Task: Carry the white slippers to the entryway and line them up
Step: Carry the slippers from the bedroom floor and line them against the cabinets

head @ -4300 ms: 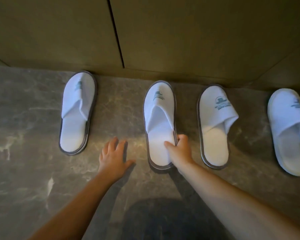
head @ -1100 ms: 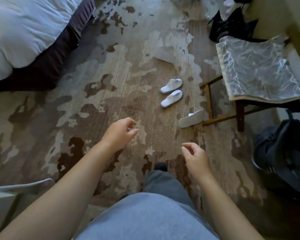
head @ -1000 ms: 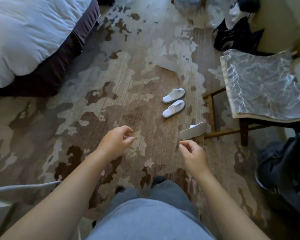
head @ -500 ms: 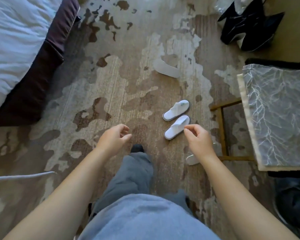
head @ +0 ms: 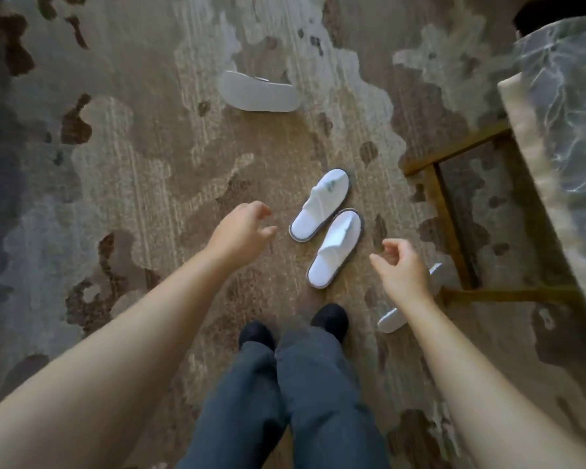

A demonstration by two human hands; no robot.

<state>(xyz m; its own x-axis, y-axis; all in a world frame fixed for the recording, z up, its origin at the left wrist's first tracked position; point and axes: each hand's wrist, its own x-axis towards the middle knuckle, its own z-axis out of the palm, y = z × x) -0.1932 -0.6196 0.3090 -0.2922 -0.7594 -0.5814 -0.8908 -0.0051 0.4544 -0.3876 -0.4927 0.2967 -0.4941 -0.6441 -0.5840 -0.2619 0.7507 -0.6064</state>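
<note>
Carpet: a large patterned carpet [head: 132, 184] in brown, beige and grey patches fills the whole floor in view and carries everything else.
Chair: a wooden chair with a marbled grey-white cushion [head: 562, 116] stands at the right edge of the carpet; its brown wooden rails [head: 454, 228] show below the cushion.
Legs: the person's legs in dark grey trousers [head: 295, 401] stand at the bottom edge of the carpet, in the middle, with two dark shoes [head: 329, 318] pointing forward.
Left hand: the left hand [head: 241, 231] hovers over the carpet just left of the pair of slippers, fingers relaxed and spread a little, holding nothing.
Right hand: the right hand [head: 403, 269] hovers just right of the pair, fingers loosely curled, holding nothing.
Overturned slipper: a white flat slipper lying sole up [head: 257, 93] is near the top edge of the carpet, well apart from the others.
Pair of slippers: two white terry slippers with grey soles lie side by side in the middle of the carpet, between the two hands, toes toward the upper right. The farther slipper [head: 322, 204] touches the nearer slipper [head: 335, 248].
Fourth slipper: a white slipper [head: 391, 319], partly hidden behind the right forearm, lies beside the chair rails.
</note>
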